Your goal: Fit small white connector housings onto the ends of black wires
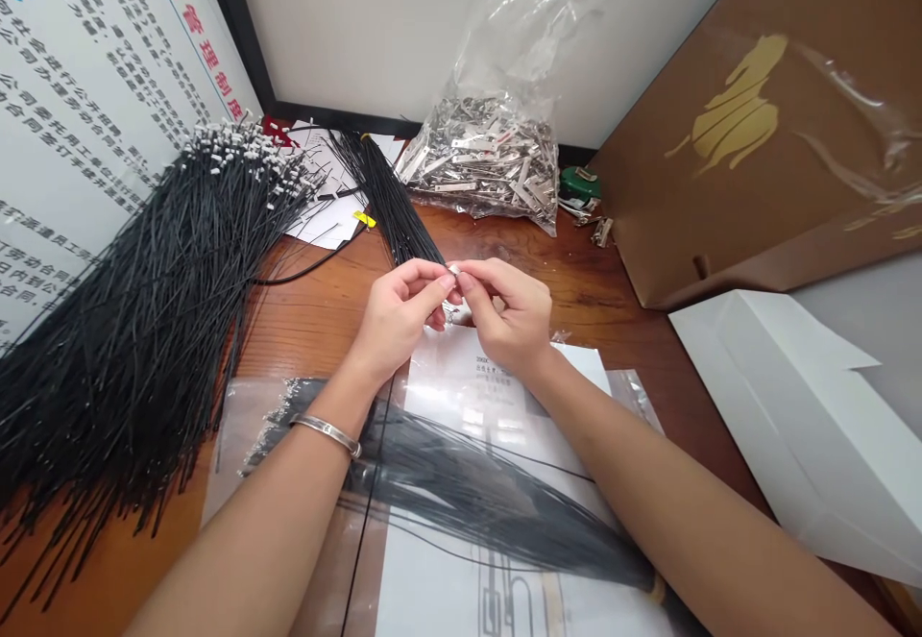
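Note:
At the middle of the head view my left hand (407, 315) and my right hand (508, 310) meet, fingertips closed in a pinch. Between them shows a small white connector (453, 272), partly hidden by the fingers. A thin black wire (371, 502) runs down from beneath my left hand toward the bottom edge. Below my wrists, a bundle of black wires (490, 493) lies in a clear plastic bag (234, 426), over a printed sheet (424, 570). Just beyond my fingers lies another tied bundle of black wires (393, 200).
A large heap of black wires with white connectors (165, 281) rises at the left. Behind my hands stands a clear bag of metal clips (490, 152). A green tape measure (580, 183) sits beside it. A brown box (720, 137) and white folded carton (792, 435) occupy the right.

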`<state>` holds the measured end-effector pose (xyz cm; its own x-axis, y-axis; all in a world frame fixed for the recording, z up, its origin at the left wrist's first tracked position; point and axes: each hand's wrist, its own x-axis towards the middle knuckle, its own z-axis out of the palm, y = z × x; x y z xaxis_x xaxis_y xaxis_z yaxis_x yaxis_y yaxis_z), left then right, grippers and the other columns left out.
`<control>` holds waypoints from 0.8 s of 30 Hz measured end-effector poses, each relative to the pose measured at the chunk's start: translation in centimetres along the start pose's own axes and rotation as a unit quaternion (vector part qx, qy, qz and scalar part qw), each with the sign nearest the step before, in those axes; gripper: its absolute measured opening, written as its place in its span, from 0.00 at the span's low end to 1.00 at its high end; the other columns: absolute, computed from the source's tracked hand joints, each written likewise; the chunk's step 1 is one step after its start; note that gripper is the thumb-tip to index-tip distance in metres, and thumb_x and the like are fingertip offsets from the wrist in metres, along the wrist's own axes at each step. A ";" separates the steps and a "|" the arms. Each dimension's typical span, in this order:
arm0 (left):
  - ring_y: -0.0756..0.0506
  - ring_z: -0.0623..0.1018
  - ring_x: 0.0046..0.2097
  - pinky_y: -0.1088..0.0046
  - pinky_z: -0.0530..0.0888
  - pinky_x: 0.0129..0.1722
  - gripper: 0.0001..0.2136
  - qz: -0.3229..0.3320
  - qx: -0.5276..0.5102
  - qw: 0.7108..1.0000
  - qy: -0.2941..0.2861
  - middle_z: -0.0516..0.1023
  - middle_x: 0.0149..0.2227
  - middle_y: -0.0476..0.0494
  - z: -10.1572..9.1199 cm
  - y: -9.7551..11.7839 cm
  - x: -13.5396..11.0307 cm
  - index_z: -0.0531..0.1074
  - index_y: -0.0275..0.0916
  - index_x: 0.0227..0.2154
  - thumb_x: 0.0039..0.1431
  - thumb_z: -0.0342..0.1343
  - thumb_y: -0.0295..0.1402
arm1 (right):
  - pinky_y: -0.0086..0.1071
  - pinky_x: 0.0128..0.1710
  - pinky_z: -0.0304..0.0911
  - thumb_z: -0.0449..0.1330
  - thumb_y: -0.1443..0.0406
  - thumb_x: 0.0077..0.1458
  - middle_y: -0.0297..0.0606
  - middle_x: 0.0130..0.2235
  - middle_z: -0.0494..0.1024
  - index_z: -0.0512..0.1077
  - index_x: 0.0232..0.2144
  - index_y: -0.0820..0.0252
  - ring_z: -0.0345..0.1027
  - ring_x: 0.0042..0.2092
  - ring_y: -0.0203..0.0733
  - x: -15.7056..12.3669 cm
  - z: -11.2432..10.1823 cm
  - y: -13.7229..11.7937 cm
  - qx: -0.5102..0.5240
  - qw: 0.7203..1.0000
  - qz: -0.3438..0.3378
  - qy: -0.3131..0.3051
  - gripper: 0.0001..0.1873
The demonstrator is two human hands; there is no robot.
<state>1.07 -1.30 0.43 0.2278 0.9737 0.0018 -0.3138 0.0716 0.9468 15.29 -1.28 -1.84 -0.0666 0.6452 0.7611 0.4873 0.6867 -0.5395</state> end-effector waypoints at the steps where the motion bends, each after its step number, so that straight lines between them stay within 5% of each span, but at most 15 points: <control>1: 0.54 0.69 0.23 0.78 0.69 0.24 0.08 0.002 0.000 1.000 0.000 0.75 0.24 0.49 0.0 0.0 0.0 0.73 0.35 0.28 0.50 0.63 0.34 | 0.28 0.25 0.61 0.56 0.69 0.60 0.33 0.26 0.77 0.77 0.37 0.58 0.67 0.26 0.33 0.1 0.0 0.0 -0.004 1.000 -0.008 -0.003 0.09; 7: 0.55 0.68 0.21 0.77 0.67 0.22 0.09 0.004 -0.010 1.000 0.001 0.74 0.23 0.49 0.1 0.1 0.0 0.73 0.35 0.26 0.48 0.65 0.34 | 0.28 0.24 0.60 0.56 0.69 0.60 0.33 0.25 0.77 0.77 0.38 0.58 0.66 0.24 0.33 0.1 -0.1 -0.1 -0.003 0.999 -0.034 -0.008 0.10; 13: 0.54 0.67 0.23 0.77 0.67 0.24 0.08 0.016 0.012 1.000 0.016 0.73 0.23 0.49 0.0 -0.1 0.0 0.75 0.36 0.27 0.49 0.64 0.36 | 0.31 0.24 0.63 0.56 0.63 0.60 0.36 0.27 0.78 0.77 0.36 0.57 0.69 0.25 0.36 -0.1 0.0 -0.1 0.023 0.997 0.066 -0.010 0.09; 19: 0.54 0.67 0.22 0.78 0.67 0.23 0.08 0.042 0.040 0.997 0.053 0.71 0.21 0.51 0.2 -0.2 0.0 0.74 0.36 0.25 0.48 0.65 0.35 | 0.31 0.25 0.61 0.56 0.64 0.59 0.34 0.23 0.75 0.78 0.34 0.57 0.63 0.23 0.34 0.1 -0.1 -0.2 -0.005 0.999 0.030 -0.023 0.09; 24: 0.55 0.67 0.22 0.78 0.67 0.23 0.04 0.040 0.024 0.994 0.100 0.74 0.22 0.51 0.0 -0.1 0.3 0.76 0.37 0.24 0.48 0.64 0.32 | 0.27 0.19 0.56 0.64 0.59 0.52 0.35 0.30 0.78 0.75 0.37 0.59 0.60 0.19 0.29 0.1 0.5 -0.8 0.110 0.969 0.217 -0.050 0.12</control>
<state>1.19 -1.05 0.31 0.0134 0.9997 0.0188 -0.2775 -0.0143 0.9606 14.45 -1.62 -1.52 0.0127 0.9109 0.4124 0.2917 0.3911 -0.8729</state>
